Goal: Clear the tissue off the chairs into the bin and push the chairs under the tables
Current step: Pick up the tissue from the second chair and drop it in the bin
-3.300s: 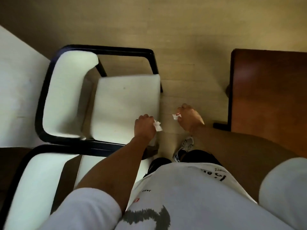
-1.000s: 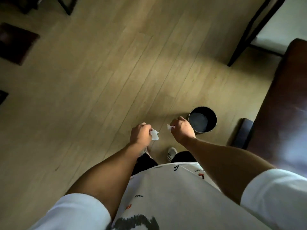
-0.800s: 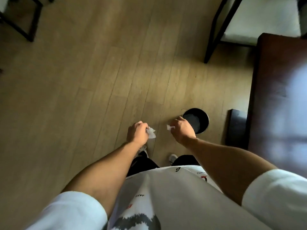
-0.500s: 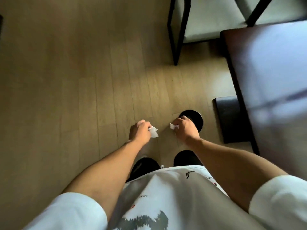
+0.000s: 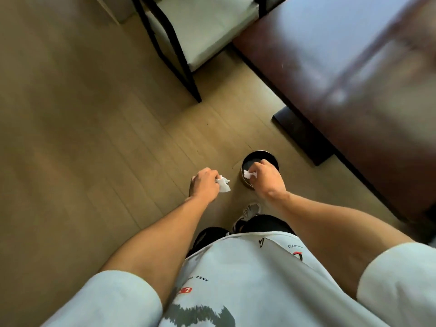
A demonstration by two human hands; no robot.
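**Two hands carrying tissue at a floor bin**

The right hand pinches a small white tissue scrap in curled fingers, directly above a round black bin. Just left, the left hand grips a larger crumpled tissue over bare wooden plank floor. Far right stands a dark glossy wooden table; beyond, a black-framed chair with a pale cushioned seat.
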